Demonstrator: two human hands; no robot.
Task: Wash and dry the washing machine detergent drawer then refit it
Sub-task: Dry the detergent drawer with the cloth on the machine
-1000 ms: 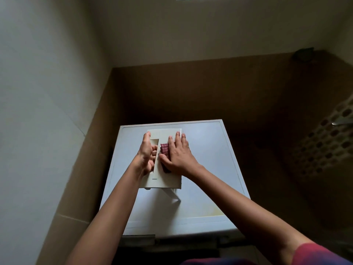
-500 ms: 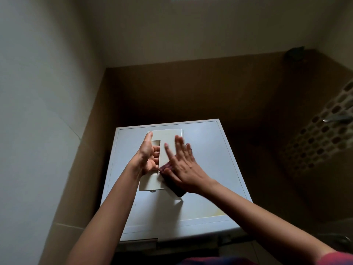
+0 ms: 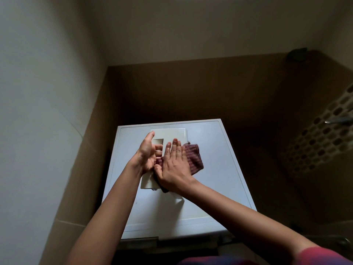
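Our left hand (image 3: 147, 155): fingers curled round left edge of detergent drawer (image 3: 172, 133), gripping it. Our right hand (image 3: 175, 167): fingers straight, pressing maroon cloth (image 3: 193, 157) flat on drawer. We see drawer lying atop white washing machine (image 3: 219, 178), toward rear left.

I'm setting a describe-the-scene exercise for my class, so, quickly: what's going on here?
A person is wiping a pale detergent drawer that lies on top of a white washing machine. The left hand grips the drawer's left side, while the right hand, fingers flat, presses a dark red cloth onto it. The drawer is not yet refitted.
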